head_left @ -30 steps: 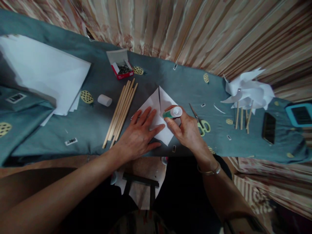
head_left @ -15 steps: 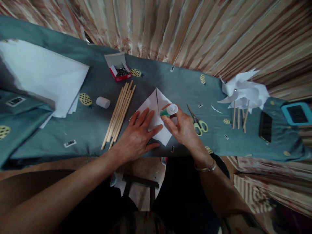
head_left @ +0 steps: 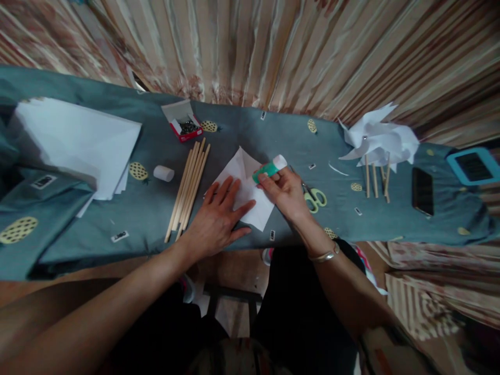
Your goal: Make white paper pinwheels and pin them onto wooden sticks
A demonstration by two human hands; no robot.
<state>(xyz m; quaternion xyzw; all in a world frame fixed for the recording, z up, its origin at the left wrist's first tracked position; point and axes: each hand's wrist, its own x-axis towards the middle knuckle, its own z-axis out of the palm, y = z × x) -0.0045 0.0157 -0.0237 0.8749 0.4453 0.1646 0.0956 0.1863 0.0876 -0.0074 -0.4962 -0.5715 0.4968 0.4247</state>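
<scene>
A square of white paper (head_left: 255,211) lies on the table in front of me, its corner pointing away. Spread flat over its left part is my left hand (head_left: 221,216), fingers apart. My right hand (head_left: 283,192) is closed around a green and white glue stick (head_left: 269,168), tilted with its lower end at the paper near the middle. Just right of that hand lie scissors with light green handles (head_left: 315,200), their blades partly hidden. The white glue cap (head_left: 163,173) rests on its side further left.
Several wooden sticks (head_left: 189,187) lie left of the paper, behind them an open red box of small metal pins (head_left: 184,125). White paper sheets (head_left: 89,151) are stacked at the left. White paper pinwheels (head_left: 385,138), a phone (head_left: 423,191) and a blue-framed device (head_left: 474,166) lie at the right.
The glue stick has tipped over, more of its green side showing, and my right hand has turned with it. My left hand stays on the paper. The camera view has shifted slightly.
</scene>
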